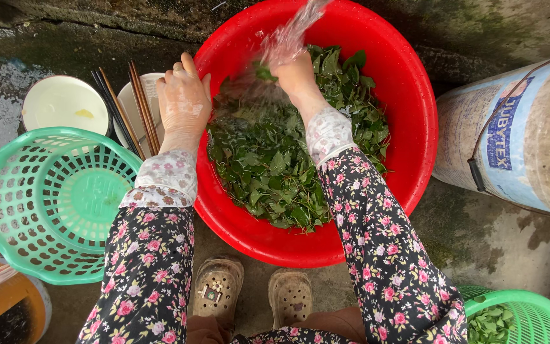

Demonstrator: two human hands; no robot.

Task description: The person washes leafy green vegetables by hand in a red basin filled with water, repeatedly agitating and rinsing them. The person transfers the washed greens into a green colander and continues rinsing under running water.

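Mostly wet green leaves (pixel 275 172), heaped

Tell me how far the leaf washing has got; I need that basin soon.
Done: leaves fill the red basin. In hand: right hand swishes them under splashing water; left hand grips the rim. Left: the green basket holds none.

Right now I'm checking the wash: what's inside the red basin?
Green leaves fill the red basin, with the right hand among them under splashing water. Its bottom is covered.
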